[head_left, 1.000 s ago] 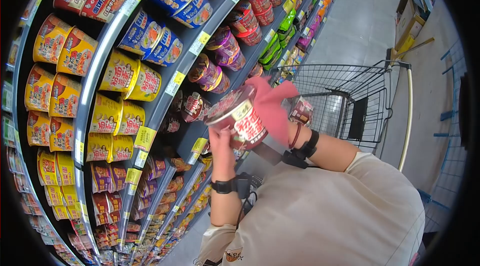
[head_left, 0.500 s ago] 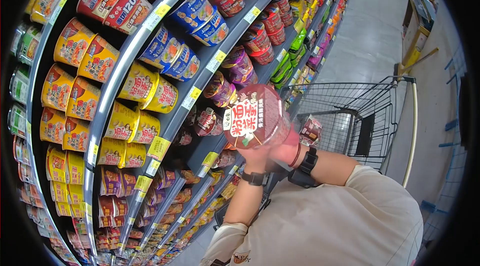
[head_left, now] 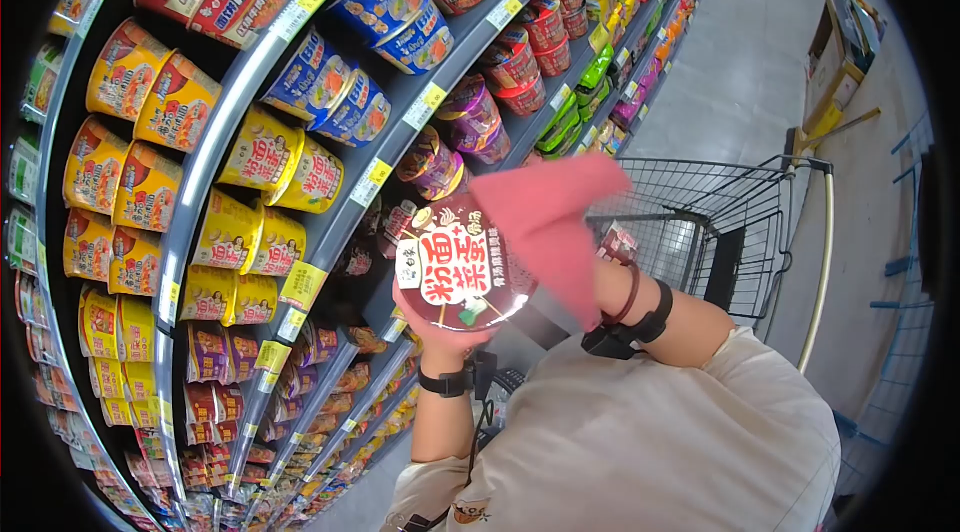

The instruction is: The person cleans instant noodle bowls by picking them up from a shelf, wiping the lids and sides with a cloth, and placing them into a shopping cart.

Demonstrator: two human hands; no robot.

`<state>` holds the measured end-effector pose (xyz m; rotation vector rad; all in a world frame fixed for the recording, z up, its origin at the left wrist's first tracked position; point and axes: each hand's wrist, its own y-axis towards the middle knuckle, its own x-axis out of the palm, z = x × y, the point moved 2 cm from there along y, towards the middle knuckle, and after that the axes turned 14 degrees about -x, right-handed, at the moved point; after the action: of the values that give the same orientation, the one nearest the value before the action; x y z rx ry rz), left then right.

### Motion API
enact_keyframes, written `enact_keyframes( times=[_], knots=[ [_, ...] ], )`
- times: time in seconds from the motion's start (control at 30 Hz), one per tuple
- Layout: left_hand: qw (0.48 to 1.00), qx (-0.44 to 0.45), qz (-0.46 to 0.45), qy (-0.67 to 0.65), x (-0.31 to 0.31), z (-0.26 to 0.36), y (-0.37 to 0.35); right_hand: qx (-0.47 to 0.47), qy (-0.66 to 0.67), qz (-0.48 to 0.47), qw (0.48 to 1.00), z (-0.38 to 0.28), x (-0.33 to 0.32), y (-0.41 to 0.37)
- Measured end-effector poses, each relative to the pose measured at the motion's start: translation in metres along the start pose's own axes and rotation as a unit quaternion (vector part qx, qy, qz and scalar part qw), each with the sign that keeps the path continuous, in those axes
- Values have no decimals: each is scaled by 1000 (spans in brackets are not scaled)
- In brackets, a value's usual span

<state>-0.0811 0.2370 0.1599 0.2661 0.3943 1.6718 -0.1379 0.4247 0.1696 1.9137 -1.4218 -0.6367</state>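
Observation:
A dark red noodle cup (head_left: 455, 267) with large white and red lettering on its lid is tilted toward the camera. My left hand (head_left: 445, 334) supports it from below, fingers wrapped round its lower side. A pink cloth (head_left: 555, 222) lies over the cup's right side and fans outward. My right hand (head_left: 590, 277) is behind this cloth and mostly covered by it, so its fingers do not show. Black straps are on both wrists.
Shelves (head_left: 400, 147) of noodle cups curve along the left, with yellow cups (head_left: 280, 157) and blue cups (head_left: 390, 12) near. At the right stands a wire shopping cart (head_left: 690, 222) holding a package (head_left: 617, 242). A wooden stand (head_left: 835, 62) is farther back.
The cup has shifted left and down in view with my left hand. The pink cloth, bunched at my right hand before, now spreads over the cup's side. My right forearm has moved slightly right.

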Motion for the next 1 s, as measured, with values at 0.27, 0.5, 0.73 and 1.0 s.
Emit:
enact_keyframes(
  times=[0.27, 0.5, 0.73, 1.0],
  knots=[
    [947, 97, -44, 302, 2, 16, 3, -96, -280, -267, 917, -22, 21, -15],
    [803, 292, 8, 520, 1, 63, 20, -141, -52, -103, 983, -22, 0, 54],
    [781, 381, -120, 480, 8, 46, 33, -96, 13, -274, 957, 40, -38, 63],
    [936, -272, -45, -221, 75, 13, 34, 271, 500, 234, 789, 72, -28, 9]
  ],
)
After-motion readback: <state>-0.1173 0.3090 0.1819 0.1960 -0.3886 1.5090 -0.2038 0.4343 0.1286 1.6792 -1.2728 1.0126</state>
